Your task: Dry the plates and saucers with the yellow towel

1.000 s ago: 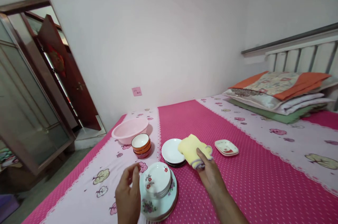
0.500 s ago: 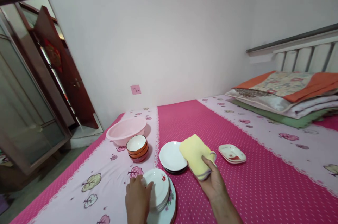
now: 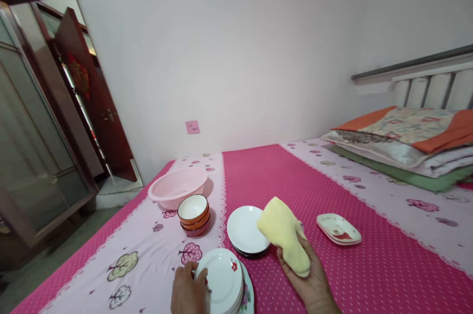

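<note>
The right hand (image 3: pixel 314 284) holds the yellow cloth (image 3: pixel 283 232) in a closed grip; soft and folded, it sticks up past the fingers. The left hand (image 3: pixel 188 292) clasps the rim of the small plates (image 3: pixel 221 279), white with red flowers, stacked on the bed (image 3: pixel 351 279).

A bedroom in a home: a bed (image 3: pixel 332 191) with pink sheet, folded quilts (image 3: pixel 406 141) by the headboard (image 3: pixel 424 82), and a wooden door (image 3: pixel 96 102).
</note>
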A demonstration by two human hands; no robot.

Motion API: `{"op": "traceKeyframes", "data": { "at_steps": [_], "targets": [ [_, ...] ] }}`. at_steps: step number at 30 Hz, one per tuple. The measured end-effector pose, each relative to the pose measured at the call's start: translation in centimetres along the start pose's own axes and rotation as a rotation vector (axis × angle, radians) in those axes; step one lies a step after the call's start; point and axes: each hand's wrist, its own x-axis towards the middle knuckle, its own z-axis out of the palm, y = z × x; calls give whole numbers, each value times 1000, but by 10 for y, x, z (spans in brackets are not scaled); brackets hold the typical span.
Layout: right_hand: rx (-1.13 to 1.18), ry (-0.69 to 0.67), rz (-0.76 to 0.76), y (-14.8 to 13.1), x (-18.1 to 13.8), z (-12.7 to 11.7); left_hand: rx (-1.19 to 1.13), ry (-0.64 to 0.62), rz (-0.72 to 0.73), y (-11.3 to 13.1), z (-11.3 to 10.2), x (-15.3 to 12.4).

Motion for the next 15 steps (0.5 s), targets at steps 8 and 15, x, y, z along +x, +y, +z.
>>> {"op": "traceKeyframes", "data": {
  "at_steps": [8,15],
  "targets": [
    [40,93,-63,4,-5,0,-150,-63,13,-7,-8,0],
    [39,54,33,8,-14,3,-353,157,-31,-7,-24,-1]
  ]
}}
